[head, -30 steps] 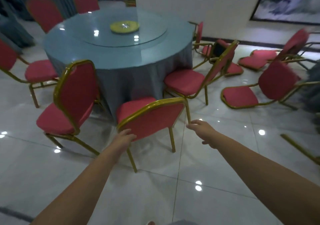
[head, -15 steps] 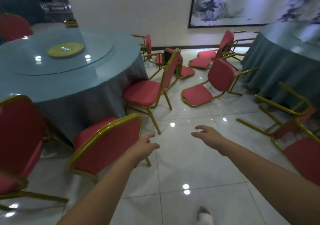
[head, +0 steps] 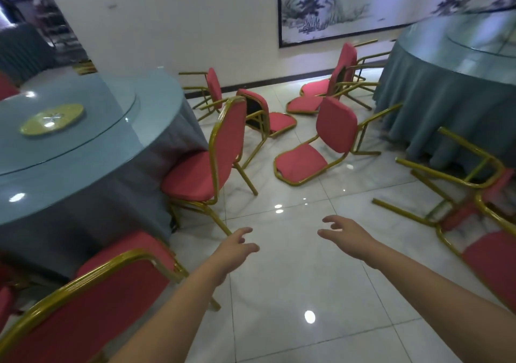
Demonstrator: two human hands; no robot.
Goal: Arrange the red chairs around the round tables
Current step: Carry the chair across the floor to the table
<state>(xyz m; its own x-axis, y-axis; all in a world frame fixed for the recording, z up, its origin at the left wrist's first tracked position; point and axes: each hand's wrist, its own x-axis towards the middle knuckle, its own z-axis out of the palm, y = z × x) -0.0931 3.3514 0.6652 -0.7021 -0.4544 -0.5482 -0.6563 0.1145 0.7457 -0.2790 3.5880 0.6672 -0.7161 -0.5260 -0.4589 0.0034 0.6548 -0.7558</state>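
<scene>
While the view has swung further right vs half a sec ago, both hands have let go of the chair they were at: that near chair [head: 92, 304] now sits in the lower left corner w/ its back to the camera, tucked at the left worktop [head: 156, 102]. More of the right worktop [head: 446, 89] is in frame now, upper right.

Room to move: a bare strip of glossy floor [head: 293, 292] runs up the middle btwn the two worktops. Left edge of it = an upright chair [head: 206, 161] facing the left worktop. Past that, approx center frame, a tipped chair [head: 321, 142] lies on the floor, w/ several more fallen ones behind it near the wall. Right edge = an overturned chair [head: 458, 192] w/ gold legs sticking out, touching another red one at the lower right.

Left hand [head: 237, 248] and right hand [head: 346, 237] both reach fwd over the bare floor, palms down, fingers loosely spread, empty, touching nothing. Arms extended, roughly parallel, right hand a bit further out.
</scene>
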